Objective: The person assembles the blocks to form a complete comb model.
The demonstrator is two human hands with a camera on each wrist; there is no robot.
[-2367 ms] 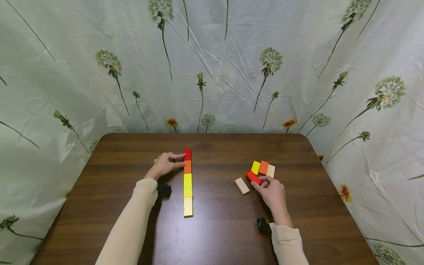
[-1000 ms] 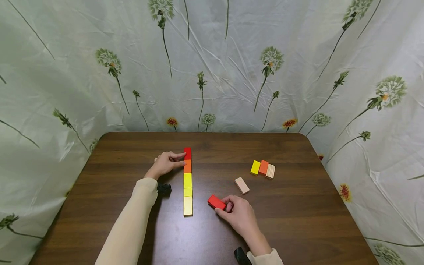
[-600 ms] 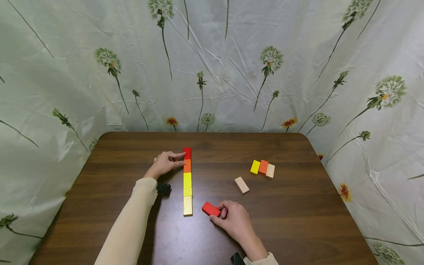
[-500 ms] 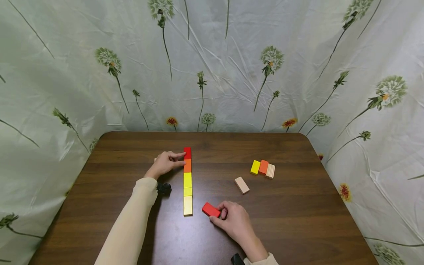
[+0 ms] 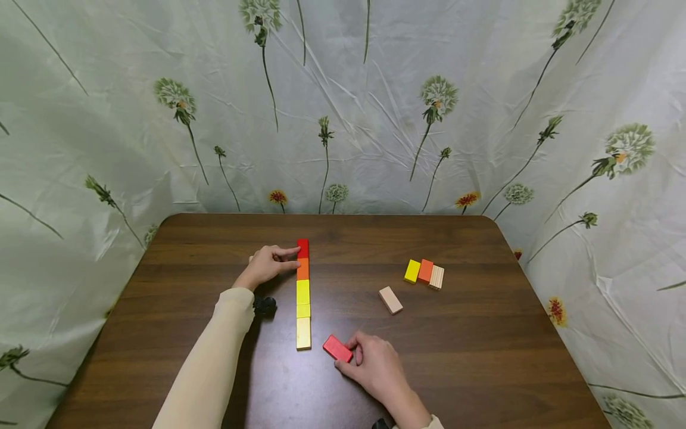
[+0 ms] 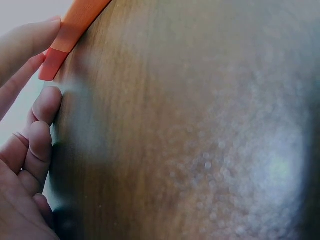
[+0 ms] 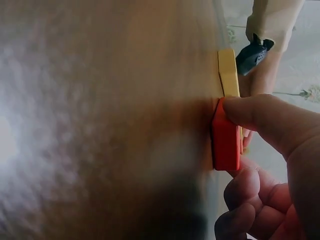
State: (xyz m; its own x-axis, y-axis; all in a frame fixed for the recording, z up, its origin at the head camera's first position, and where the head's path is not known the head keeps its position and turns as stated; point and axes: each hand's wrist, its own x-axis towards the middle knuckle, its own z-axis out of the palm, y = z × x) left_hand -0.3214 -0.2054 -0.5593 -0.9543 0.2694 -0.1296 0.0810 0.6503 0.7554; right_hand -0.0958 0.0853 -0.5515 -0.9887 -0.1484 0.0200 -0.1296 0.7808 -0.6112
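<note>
A straight row of blocks runs front to back on the brown table (image 5: 471, 369): a red block (image 5: 303, 248) at the far end, an orange block (image 5: 303, 271), two yellow blocks (image 5: 303, 293) and a pale yellow block (image 5: 303, 335) nearest me. My left hand (image 5: 266, 263) touches the left side of the row, index finger at the red block and thumb at the orange one. To the right of the row's near end, my right hand (image 5: 379, 366) pinches another red block (image 5: 337, 348) between thumb and fingers, tilted to the row.
Beyond my right hand lies a pale wooden block (image 5: 390, 300). Farther back a yellow block (image 5: 412, 271), an orange block (image 5: 426, 271) and a striped wooden block (image 5: 436, 277) lie side by side. A floral curtain (image 5: 375, 137) hangs behind the table.
My right hand has carried the red block from beside the loose blocks leftward and toward me, close to the row's near end. The left hand has stayed in place.
</note>
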